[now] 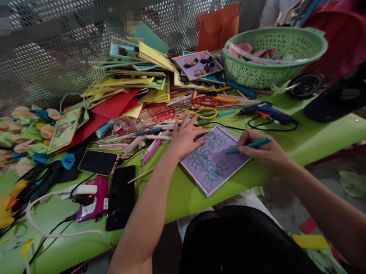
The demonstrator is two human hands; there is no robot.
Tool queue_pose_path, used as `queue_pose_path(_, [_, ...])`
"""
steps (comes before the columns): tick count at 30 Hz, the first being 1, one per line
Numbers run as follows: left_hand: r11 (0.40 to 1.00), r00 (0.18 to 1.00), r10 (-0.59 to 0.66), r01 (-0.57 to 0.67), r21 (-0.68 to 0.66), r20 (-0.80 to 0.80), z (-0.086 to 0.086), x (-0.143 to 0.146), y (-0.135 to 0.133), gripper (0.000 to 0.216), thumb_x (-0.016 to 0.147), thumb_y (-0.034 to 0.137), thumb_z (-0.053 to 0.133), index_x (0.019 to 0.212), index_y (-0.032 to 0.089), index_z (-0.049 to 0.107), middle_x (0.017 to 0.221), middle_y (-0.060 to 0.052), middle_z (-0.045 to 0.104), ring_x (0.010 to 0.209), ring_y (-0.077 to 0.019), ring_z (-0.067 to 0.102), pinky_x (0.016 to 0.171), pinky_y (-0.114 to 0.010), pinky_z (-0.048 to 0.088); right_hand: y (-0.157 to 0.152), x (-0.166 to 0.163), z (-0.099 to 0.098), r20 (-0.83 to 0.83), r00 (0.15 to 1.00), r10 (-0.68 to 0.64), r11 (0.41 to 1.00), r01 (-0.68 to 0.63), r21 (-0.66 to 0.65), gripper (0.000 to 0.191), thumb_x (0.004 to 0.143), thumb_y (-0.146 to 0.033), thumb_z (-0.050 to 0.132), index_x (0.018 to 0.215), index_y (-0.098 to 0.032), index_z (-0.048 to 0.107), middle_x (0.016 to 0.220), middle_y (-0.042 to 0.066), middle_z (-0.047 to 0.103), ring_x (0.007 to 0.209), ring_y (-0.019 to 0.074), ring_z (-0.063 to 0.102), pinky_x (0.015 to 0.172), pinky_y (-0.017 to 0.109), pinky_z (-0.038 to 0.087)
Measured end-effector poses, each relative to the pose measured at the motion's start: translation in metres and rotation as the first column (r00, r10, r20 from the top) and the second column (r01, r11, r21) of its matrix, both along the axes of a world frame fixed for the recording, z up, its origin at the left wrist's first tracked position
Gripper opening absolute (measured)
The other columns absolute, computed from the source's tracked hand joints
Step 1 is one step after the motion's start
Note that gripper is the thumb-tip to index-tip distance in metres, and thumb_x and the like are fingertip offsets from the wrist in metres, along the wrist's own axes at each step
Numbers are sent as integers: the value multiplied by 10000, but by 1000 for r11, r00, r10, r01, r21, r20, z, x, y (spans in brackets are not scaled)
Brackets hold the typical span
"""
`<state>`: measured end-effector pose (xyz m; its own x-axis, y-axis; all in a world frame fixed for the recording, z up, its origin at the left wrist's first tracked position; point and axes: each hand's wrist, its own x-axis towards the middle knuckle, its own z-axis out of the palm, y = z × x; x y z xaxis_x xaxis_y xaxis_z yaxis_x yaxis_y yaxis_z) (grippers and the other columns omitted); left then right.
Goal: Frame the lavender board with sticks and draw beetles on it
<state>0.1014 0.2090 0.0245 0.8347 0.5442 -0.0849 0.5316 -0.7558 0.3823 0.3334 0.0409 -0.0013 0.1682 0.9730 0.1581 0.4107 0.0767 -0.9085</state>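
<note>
Purple card [212, 162]: framed in thin wood, lying flat and slantwise near the front edge of the green table [180, 195], drawn over with teal bugs.

Left hand [184, 139]: open, fingers spread, palm pressed on the card's upper corner, apparently to keep it from sliding; it grips nothing.

Right hand [263, 150]: closed around a teal pen [248, 145] in a writing hold, tip down on the card's right side, wrist resting on the table for steadiness.

Nearby: loose pencils and sticks [146, 145] just left of the card; red scissors [203, 101] and a blue glue gun [266, 111] behind it; a green basket [274, 55] farther back; stacked picture cards [136, 75]; two phones [111, 178] and a pink charger [92, 200] to the left.
</note>
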Motion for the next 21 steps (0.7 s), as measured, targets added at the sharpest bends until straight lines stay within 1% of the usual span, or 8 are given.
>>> queue_pose_path(7, [1000, 1000, 8, -8, 8, -5, 2, 0, -2, 483, 1001, 366, 659, 1479, 433, 637, 1809, 51, 199, 1695, -311, 6, 1340, -653, -21, -1, -1, 2, -36, 999, 13, 1000, -14, -12, 375, 799, -544, 824, 713, -228, 641, 648, -9, 598, 604, 163, 508, 560, 296, 366])
queue_pose_path(11, [1000, 1000, 12, -12, 1, -12, 4, 0, -3, 485, 995, 364, 667, 1475, 428, 641, 1809, 41, 204, 1695, -312, 13, 1337, -661, -20, -1, 0, 1, -55, 998, 14, 1000, -15, -16, 334, 789, -501, 825, 713, -232, 643, 645, -13, 592, 600, 162, 500, 557, 297, 358])
queue_pose_path(15, [1000, 1000, 18, -18, 2, -20, 6, 1, -3, 483, 996, 369, 668, 1476, 417, 644, 1808, 27, 212, 1695, -306, 18, 1341, -646, -22, -2, 1, -2, -75, 997, -8, 1000, 7, -15, 297, 772, -454, 818, 701, -232, 634, 633, -19, 563, 603, 158, 470, 553, 294, 337])
queue_pose_path(21, [1000, 1000, 4, -4, -3, -1, 4, 0, -2, 478, 996, 383, 662, 1472, 421, 644, 1809, 41, 198, 1695, -314, 9, 1334, -661, -32, -1, 0, -3, -95, 994, -56, 998, 56, -1, 267, 745, -411, 797, 679, -239, 603, 613, -30, 527, 598, 157, 437, 559, 303, 317])
